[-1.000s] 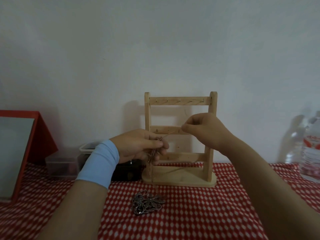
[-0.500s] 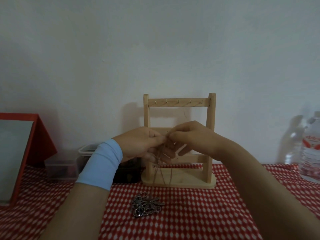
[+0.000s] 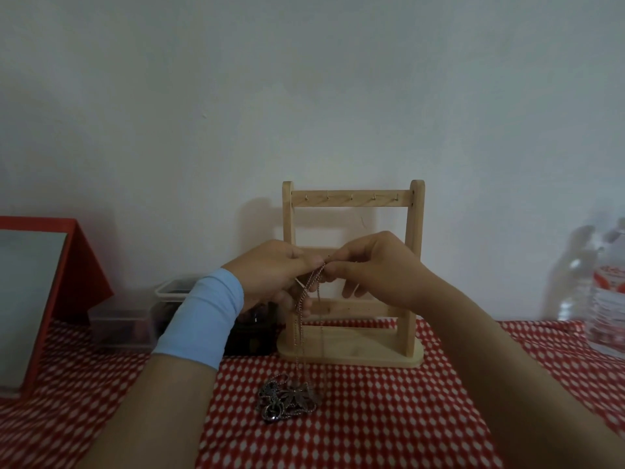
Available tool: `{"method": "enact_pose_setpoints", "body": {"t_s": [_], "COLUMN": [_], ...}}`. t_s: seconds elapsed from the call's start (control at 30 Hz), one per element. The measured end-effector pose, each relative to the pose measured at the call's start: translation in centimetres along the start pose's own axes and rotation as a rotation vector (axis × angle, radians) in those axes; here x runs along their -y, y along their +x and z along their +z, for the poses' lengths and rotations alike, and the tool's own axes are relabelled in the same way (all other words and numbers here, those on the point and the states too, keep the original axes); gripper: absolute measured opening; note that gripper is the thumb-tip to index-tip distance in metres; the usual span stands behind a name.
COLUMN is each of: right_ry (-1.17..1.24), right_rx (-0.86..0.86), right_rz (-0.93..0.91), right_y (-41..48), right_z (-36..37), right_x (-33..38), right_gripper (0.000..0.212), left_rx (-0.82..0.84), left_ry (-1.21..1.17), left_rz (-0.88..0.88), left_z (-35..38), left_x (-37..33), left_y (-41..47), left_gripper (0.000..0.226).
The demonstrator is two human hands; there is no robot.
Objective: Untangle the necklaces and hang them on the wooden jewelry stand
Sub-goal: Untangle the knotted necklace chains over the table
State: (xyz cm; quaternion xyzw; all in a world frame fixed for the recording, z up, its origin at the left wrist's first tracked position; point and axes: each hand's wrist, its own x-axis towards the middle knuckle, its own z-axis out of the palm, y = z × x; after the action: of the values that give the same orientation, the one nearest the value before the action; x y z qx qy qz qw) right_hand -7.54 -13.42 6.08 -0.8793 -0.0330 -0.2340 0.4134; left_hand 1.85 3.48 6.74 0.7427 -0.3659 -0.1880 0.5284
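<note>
**Both hands pinch one chain above the tangle**

The left hand (image 3: 270,275) and right hand (image 3: 375,269) meet fingertip to fingertip in front of the middle rail of the wooden jewelry stand (image 3: 416,248), each pinching the top of a thin chain (image 3: 301,311) between thumb and finger. The chain hangs down past the left hand's curled lower fingers to the tangled pile of necklaces (image 3: 287,397) on the red checked table (image 3: 389,434), just in front of the stand's base and below the hands
</note>
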Motion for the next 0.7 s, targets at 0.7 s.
{"method": "enact_pose_setpoints", "body": {"t_s": [0.7], "right_ry": [0.085], "right_rx": [0.103], "right_rz": [0.076], "right_y": [0.2], "right_z": [-0.54], "right_x": [-0.46], "right_gripper": [0.028], "left_rx": [-0.164], "left_ry": [0.198], "left_rz": [0.224], "left_z": [0.2], "left_x": [-0.45], "left_y": [0.24], "left_gripper": [0.01]}}
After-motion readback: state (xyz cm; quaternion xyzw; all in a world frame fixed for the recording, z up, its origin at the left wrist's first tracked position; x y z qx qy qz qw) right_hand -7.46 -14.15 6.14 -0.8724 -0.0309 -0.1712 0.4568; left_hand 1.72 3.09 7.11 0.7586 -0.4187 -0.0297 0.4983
